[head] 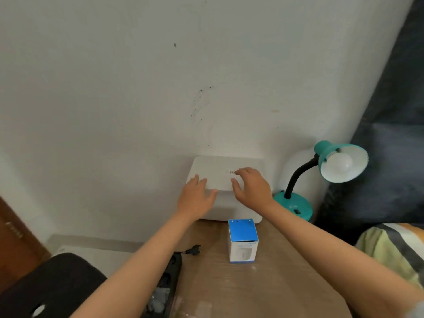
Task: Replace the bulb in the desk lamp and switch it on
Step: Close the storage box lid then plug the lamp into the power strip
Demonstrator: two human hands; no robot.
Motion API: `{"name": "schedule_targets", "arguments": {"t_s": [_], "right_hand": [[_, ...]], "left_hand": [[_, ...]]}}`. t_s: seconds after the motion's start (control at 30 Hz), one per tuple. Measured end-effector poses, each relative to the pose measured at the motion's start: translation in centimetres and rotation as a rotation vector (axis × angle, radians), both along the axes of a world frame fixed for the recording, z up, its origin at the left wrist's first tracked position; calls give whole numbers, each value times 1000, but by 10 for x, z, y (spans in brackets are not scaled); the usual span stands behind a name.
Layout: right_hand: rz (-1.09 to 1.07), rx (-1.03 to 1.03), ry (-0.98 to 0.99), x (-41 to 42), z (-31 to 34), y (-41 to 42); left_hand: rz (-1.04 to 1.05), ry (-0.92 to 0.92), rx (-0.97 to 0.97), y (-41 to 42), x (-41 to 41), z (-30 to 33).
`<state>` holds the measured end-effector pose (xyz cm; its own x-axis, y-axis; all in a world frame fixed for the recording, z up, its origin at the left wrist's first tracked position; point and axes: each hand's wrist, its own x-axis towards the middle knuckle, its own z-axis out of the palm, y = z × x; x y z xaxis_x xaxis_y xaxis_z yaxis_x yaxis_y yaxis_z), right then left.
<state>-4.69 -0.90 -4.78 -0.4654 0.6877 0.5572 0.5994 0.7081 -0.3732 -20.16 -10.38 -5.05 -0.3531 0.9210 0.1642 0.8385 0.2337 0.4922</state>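
A black power strip [168, 278] is lying at the left edge of the bench [263, 290], with a loose black plug [193, 250] beside it. The left hand [195, 198] is resting flat, fingers spread, on a big white box [226, 191] by the wall. The right hand [251, 185] is lying spread on the box top too. A small blue and white bulb box [243, 241] is standing near the big box. On the right, the teal desk lamp [330, 173] is standing with a white bulb [339, 163] sitting in its shade.
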Motion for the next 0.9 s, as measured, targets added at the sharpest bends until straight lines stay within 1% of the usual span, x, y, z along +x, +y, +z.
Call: {"name": "schedule_targets", "arguments": {"t_s": [0.1, 0.2, 0.33, 0.47, 0.63, 0.73, 0.9], "right_hand": [[139, 17, 57, -5, -9, -42], [235, -58, 1, -9, -26, -77], [291, -172, -57, -15, -58, -111], [302, -288, -131, -25, -83, -133], [252, -353, -173, -43, -102, -145], [230, -356, -228, -55, -111, -147], [103, -389, -287, -68, -119, -141]], "left_hand": [[-3, -71, 46, -42, 8, -14], [42, -115, 17, -80, 12, -35], [99, -132, -6, -130, 11, -61], [157, -137, -68, -172, 14, -85], [198, -202, -135, -198, 12, -107], [212, -221, -113, -202, 16, -115], [226, -229, -75, -202, 16, -117]]}}
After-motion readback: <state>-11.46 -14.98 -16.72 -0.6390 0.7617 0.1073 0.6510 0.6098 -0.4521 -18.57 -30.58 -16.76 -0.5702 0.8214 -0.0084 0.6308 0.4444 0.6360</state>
